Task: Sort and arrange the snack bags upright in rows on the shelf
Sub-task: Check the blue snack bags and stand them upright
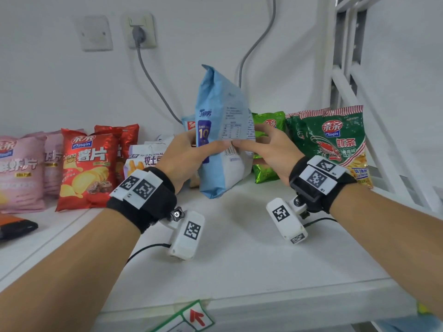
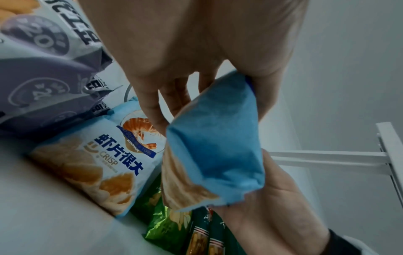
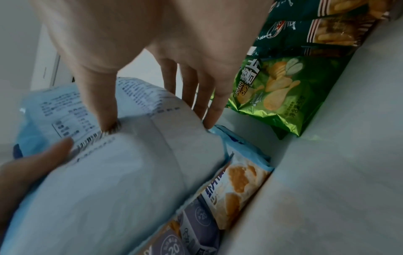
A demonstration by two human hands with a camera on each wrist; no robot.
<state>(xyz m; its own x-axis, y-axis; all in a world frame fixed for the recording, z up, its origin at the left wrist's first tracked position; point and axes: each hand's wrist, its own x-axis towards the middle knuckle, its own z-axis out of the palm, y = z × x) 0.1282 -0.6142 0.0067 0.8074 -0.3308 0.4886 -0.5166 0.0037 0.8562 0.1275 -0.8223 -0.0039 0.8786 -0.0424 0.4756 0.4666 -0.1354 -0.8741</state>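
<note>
Your shelf [image 1: 239, 259] carries the whole scene, and the blue bag [image 1: 220, 144] at its middle is the landmark. You hold that bag upright above the shelf, back panel facing you, with both hands. Whether its lower corner touches the board, the pictures do not settle.

Left of the blue bag, near the wall, stand a red chip bag [image 1: 87, 171] and pink bags [image 1: 20, 173], with a white-and-purple bag [image 1: 146, 161] between the red one and your bag. Right of it stand a light green bag [image 1: 267, 149] and, further right, a dark green shrimp-stick bag [image 1: 333, 142].

Your left hand [image 1: 189, 159] grasps the blue bag's left edge, thumb on the back panel. Your right hand [image 1: 271, 152] grasps the right edge, its thumb just beside the left thumb by the barcode.

Only the left wrist view shows a second blue bag [image 2: 104, 160] behind the held one, front out with a shrimp picture, and your fingers [image 2: 152, 110] curled round the far side. Only the right wrist view shows the light green bag's front, printed POTATO CHIPS, and your right fingers behind the bag.
</note>
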